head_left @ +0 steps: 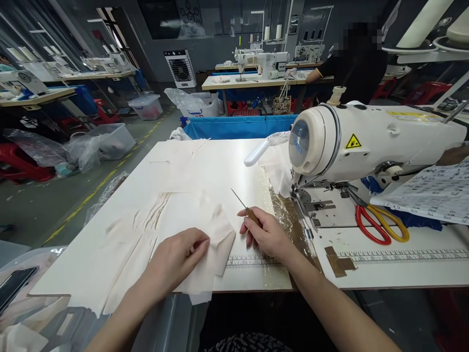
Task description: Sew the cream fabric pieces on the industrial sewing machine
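Note:
My left hand (179, 254) pinches the edge of a pale cream piece of fabric (216, 234), which lies folded on the white tabletop and hangs a little over its front edge. Between the thumb and fingers of my right hand (266, 232) is an awl (252, 215) with a wooden handle; its thin metal point aims up and left, apart from the fabric. More cream fabric pieces (135, 225) lie spread in layers to the left. Right of my right hand stands a white sewing machine (366, 142), with some pale cloth (278, 171) beside its needle.
Scissors with red and yellow handles (373, 225) lie under the machine arm. A printed ruler (403, 255) runs along the front table edge. At lower left, a phone (16, 288) rests on a plastic bin. Another person (359, 73) sits at the back right, near other machines.

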`<action>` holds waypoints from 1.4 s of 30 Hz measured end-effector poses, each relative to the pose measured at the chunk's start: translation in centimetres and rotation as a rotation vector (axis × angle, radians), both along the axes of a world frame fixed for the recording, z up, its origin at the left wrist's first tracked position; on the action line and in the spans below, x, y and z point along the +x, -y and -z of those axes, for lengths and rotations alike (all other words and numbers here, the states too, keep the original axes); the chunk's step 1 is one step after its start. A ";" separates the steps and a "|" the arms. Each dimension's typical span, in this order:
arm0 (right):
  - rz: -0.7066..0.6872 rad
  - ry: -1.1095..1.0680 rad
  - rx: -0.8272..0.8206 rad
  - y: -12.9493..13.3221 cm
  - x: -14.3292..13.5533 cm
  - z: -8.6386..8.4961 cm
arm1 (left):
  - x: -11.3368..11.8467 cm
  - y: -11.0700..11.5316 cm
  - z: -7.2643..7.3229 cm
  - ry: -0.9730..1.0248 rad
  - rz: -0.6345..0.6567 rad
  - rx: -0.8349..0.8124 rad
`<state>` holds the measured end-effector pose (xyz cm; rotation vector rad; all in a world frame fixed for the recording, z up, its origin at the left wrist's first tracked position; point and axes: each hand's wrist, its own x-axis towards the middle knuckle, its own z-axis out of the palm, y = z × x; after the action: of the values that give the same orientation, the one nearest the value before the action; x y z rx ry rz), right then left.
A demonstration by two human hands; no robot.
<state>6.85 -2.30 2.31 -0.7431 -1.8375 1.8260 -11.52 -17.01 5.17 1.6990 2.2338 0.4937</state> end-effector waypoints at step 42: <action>0.056 -0.331 -0.242 0.0 -1.2 -1.2 | 3.2 -2.4 2.0 0.163 0.559 0.460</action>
<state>5.65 -2.28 3.49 -0.5267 -1.3915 2.0173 -8.34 -14.58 3.20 2.2919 1.5020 1.0018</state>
